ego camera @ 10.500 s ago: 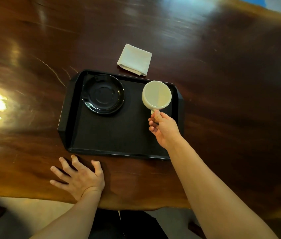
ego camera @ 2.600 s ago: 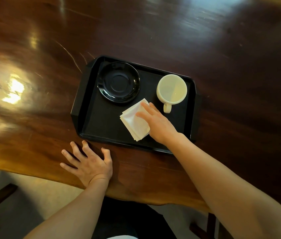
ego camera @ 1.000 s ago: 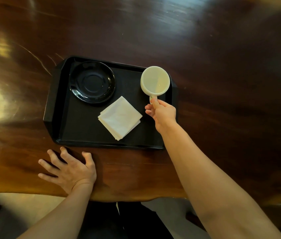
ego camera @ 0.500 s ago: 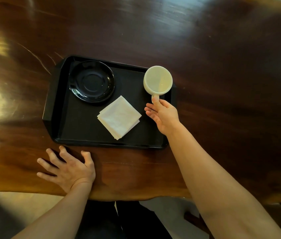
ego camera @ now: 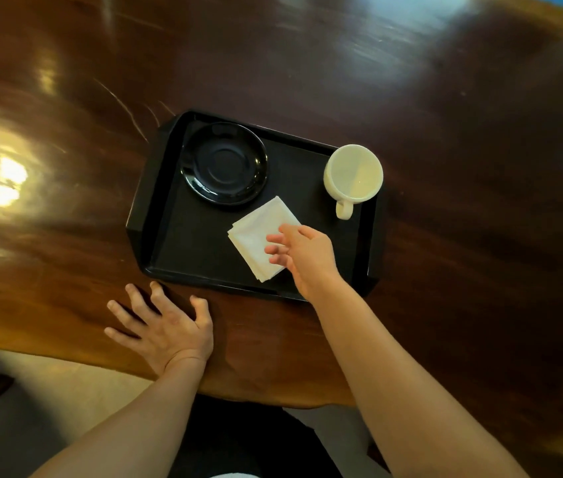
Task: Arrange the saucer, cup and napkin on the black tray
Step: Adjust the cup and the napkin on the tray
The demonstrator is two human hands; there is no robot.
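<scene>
The black tray lies on the dark wooden table. In its far left corner sits the black saucer. The cream cup stands upright at the tray's far right, handle pointing toward me. A folded white napkin lies turned like a diamond near the tray's front middle. My right hand hovers over the napkin's right corner, fingers apart and holding nothing. My left hand rests flat on the table just in front of the tray's front left edge.
The glossy wooden table stretches far around the tray, with bright reflections at the left. Its front edge runs close to my body, with floor below.
My right hand has let go of the cup handle and moved left and toward me, over the napkin. The cup stays at the tray's far right. My left hand has not moved.
</scene>
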